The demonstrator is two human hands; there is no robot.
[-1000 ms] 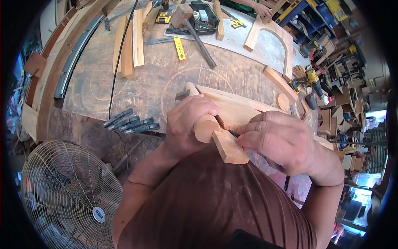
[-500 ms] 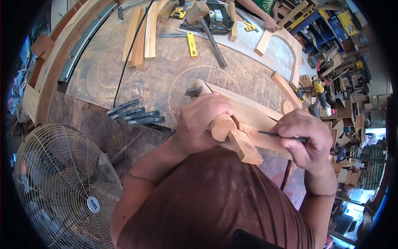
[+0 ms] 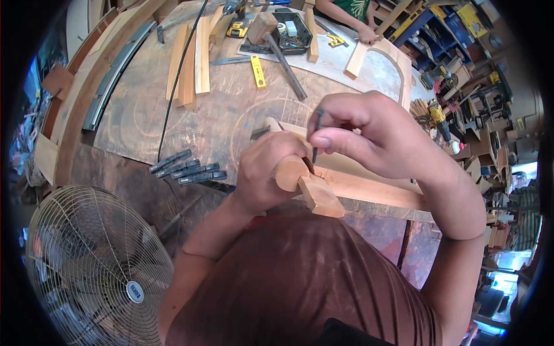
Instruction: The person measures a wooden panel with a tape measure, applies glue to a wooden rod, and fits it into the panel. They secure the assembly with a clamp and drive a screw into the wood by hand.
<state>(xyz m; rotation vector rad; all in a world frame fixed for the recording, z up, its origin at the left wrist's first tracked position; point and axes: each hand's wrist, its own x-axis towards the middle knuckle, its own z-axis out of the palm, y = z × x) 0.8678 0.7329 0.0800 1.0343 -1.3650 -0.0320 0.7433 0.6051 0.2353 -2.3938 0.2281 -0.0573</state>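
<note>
My left hand is wrapped round a rounded wooden leg, whose sawn end faces me. A short square-edged wooden piece juts toward me beside that end. Beyond it, a long pale rail runs off to the right at the joint. Between thumb and fingers, my right hand pinches a long dark screw. The screw points down, its lower end right by the joint close to my left fingers. My right fingers cover part of its length.
Several black clamps sit at the bench's left edge, above a standing fan. Across the workbench lie wooden strips, a yellow-handled square, a mallet and a parts tray. Another person's hand touches a curved wooden frame.
My right hand has moved left and up over the joint, turning the screw from nearly level to upright. My left hand keeps its grip on the leg. The view has shifted slightly.
</note>
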